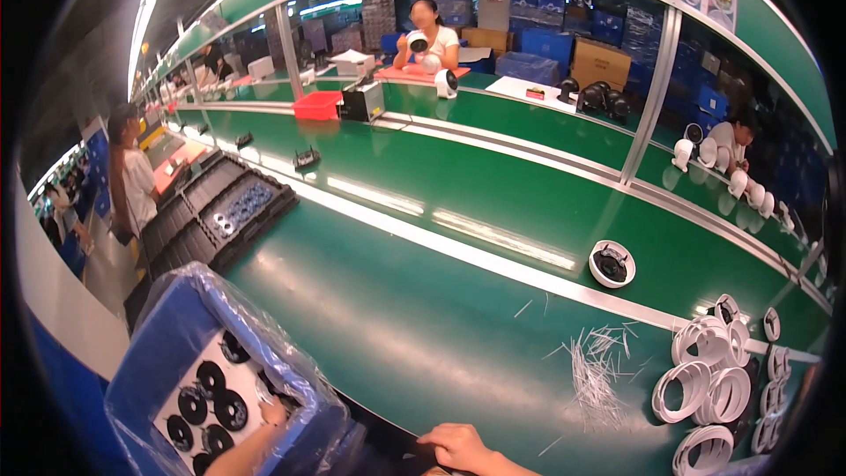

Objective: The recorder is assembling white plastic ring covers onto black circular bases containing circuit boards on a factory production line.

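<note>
Left hand point(273, 412) inside blue box point(145, 375), by its right wall; can't tell whether it clamps a black round part
Black round parts point(211, 376) lie flat on white sheet point(187, 374) in box, likely against scuffing
Right hand point(458, 448) at green bench point(397, 326) edge, right of box, maybe bracing; grip unclear
White rings point(703, 392) far right of box, clustered, probably saving room

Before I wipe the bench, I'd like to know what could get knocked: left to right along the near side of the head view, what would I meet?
Plastic-lined blue bin, right hand, loose pile of thin white strips, stacked white rings.
</note>
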{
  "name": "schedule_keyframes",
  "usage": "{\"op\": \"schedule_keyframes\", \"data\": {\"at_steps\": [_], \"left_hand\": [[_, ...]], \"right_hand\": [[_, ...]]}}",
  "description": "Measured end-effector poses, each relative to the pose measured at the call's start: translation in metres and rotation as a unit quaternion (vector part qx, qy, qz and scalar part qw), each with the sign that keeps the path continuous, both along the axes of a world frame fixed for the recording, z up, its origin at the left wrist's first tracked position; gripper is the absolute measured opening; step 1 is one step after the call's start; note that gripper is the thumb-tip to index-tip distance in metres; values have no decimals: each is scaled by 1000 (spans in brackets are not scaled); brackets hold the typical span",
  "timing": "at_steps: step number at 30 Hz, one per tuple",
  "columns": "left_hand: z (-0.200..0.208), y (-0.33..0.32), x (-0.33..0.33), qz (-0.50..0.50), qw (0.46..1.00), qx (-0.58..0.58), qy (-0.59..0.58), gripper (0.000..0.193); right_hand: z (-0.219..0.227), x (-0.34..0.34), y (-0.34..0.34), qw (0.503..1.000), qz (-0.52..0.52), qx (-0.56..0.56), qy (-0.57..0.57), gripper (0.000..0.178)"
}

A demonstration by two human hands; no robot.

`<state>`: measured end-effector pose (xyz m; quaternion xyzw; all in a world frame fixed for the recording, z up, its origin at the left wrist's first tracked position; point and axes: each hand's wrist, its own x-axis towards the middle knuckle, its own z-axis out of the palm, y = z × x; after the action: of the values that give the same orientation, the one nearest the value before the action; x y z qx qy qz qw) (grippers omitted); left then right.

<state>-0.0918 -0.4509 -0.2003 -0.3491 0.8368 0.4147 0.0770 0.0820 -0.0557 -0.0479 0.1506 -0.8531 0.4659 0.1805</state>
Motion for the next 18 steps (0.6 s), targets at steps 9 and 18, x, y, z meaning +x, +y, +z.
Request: {"op": "schedule_keyframes", "data": {"at_steps": [9,18], "left_hand": [[196,-41,-9,-56,949,168,260,26],[297,181,-71,-311,868,120,369,26]], "right_hand": [[3,6,9,999,-30,0,-31,24],[14,15,10,999,-39,6,-20,20]]}}
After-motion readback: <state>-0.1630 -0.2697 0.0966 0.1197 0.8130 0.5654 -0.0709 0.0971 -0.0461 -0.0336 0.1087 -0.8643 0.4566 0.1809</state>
